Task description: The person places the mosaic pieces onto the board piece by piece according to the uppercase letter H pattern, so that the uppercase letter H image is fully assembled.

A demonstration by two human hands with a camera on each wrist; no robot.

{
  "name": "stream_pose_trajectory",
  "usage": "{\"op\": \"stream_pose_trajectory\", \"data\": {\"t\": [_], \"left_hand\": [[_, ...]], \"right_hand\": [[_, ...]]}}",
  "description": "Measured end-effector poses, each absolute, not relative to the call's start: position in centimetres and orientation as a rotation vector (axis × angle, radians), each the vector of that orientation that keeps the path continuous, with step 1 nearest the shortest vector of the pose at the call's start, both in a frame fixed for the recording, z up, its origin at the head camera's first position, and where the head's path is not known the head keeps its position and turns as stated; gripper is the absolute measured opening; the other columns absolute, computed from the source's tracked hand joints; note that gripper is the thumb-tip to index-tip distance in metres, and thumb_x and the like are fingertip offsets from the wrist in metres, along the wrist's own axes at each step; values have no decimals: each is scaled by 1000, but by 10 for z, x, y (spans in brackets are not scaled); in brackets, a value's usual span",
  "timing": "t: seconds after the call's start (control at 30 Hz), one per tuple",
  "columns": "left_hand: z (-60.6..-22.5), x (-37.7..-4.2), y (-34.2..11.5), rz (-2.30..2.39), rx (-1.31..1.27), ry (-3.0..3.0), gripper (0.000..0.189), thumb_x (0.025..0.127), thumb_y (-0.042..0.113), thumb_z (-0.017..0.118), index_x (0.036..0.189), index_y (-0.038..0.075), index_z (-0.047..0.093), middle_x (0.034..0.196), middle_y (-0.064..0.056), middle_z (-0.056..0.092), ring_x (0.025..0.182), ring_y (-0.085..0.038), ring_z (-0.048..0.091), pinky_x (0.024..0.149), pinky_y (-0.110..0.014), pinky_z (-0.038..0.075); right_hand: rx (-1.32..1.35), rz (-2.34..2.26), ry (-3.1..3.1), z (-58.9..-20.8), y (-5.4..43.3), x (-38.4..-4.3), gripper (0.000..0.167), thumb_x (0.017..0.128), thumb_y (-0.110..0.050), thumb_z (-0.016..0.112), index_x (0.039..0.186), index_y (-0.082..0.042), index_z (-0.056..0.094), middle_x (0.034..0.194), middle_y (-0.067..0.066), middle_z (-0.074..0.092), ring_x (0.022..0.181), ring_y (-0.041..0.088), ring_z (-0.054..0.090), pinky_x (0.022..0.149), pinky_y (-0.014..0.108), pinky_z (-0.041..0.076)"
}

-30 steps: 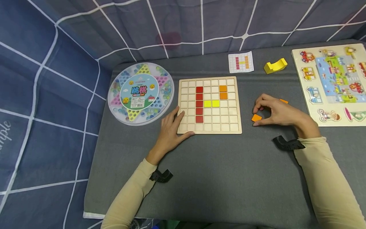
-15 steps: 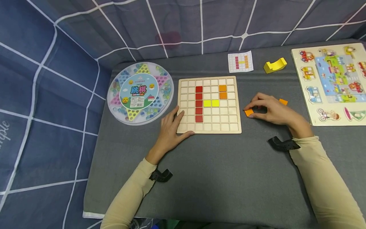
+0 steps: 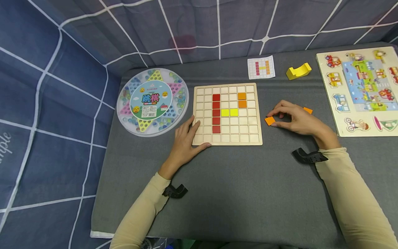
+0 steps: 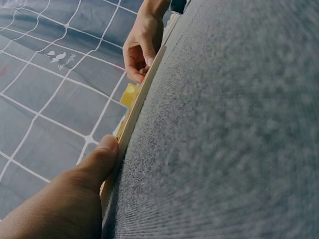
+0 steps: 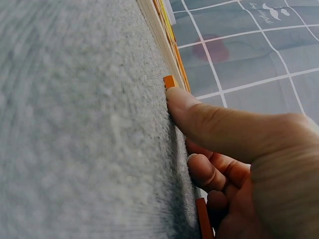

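My left hand [image 3: 184,142] rests at the lower left corner of a wooden grid board [image 3: 227,137], fingers spread over its left edge and thumb along its front edge. A column of red squares [image 3: 216,113], two yellow squares [image 3: 229,112] and two orange squares [image 3: 242,100] lie on the board. Right of it, my right hand [image 3: 296,119] pinches a loose orange tile [image 3: 269,121] at the table surface between thumb and fingers. Another orange tile [image 3: 308,110] lies behind that hand, partly hidden. In the right wrist view the thumb [image 5: 214,119] touches the orange tile [image 5: 169,81].
A round Chinese checkers box [image 3: 150,100] lies left of the board. Behind stand a printed pattern card [image 3: 261,67] and a yellow curved block [image 3: 299,71]. A vehicle picture puzzle [image 3: 340,122] lies at the far right. A tiled-pattern curtain rises behind the grey table [image 3: 236,193].
My right hand has slid the orange tile left and slightly away from me, closer to the board, uncovering more of the second orange tile. My left hand stays on the board.
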State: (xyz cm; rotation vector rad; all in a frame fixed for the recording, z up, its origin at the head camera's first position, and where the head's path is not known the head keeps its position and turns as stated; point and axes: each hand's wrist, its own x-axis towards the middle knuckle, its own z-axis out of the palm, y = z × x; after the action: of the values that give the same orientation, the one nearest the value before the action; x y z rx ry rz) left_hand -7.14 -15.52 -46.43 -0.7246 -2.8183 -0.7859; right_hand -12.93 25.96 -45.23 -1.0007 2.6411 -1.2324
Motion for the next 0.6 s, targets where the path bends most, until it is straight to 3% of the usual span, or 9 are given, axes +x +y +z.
{"op": "stream_pose_trajectory", "data": {"t": [0.13,0.37,0.6], "left_hand": [[-464,-71,-155,-785,-725,-2822,92,84,72,53,149,7,42,158,-19,28,138,-39,35,104,-57,28],[-464,-71,-155,-774,-724,-2830,89,81,54,74,148,6,42,158,-19,28,139,-39,34,104,-57,28],[-464,-71,-155,-776,-719,-2832,90,79,51,77,148,6,42,158,-19,28,139,-38,34,105,-56,27]], "right_hand": [[-1005,-1251,2646,-454,260,-130,37,75,8,79,108,-9,73,103,-5,59,84,7,47,71,19,36],[-991,-1266,2642,-454,261,-129,36,77,9,78,108,-9,73,102,-3,60,82,7,47,69,19,36],[-992,-1288,2636,-453,259,-128,37,76,11,77,107,-9,73,101,-2,60,83,8,47,70,19,36]]}}
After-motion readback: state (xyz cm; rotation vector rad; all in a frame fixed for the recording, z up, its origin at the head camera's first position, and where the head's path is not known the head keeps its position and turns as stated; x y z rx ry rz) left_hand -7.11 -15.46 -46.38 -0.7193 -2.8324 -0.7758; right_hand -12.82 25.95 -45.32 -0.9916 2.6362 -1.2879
